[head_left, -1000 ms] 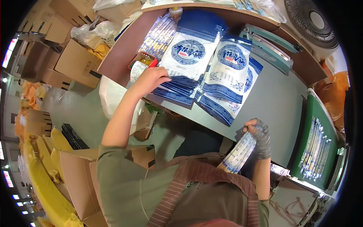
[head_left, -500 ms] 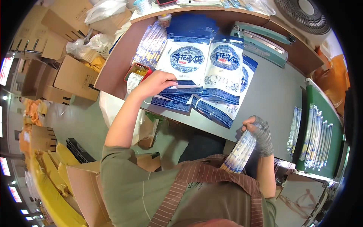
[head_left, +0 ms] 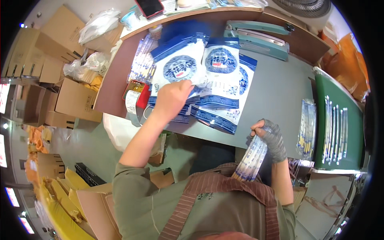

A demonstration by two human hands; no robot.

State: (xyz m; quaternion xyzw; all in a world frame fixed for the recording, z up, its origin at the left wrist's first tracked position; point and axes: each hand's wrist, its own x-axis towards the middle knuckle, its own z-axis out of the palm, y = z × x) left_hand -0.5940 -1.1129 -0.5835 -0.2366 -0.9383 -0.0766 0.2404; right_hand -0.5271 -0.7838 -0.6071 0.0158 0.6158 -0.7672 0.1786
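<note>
My right hand (head_left: pixel 272 140), in a grey fingerless wrap, is closed round a bundle of wrapped chopsticks (head_left: pixel 251 160) in front of my apron, over the table's near edge. Over the pile of printed bags, the fingers of my bare left hand (head_left: pixel 174 99) pinch the lower part of a white-and-blue bag (head_left: pixel 179 68); its fingertips are partly hidden. This bag lies tilted beside another white-and-blue bag (head_left: pixel 221 72), which overlaps a further bag (head_left: pixel 247 74). More bag edges show below my left hand.
A teal bag sealer (head_left: pixel 258 42) stands at the table's back. More wrapped chopsticks lie at the left (head_left: pixel 143 60), at the right edge (head_left: pixel 306 128) and on a green conveyor belt (head_left: pixel 348 96). A red tape dispenser (head_left: pixel 142 100) sits left of the bags. Cardboard boxes (head_left: pixel 78 100) stand at left.
My left hand has drawn the upper bag's lower part up, and the bag now lies more tilted. My right hand still holds the chopsticks. The whole view has shifted slightly.
</note>
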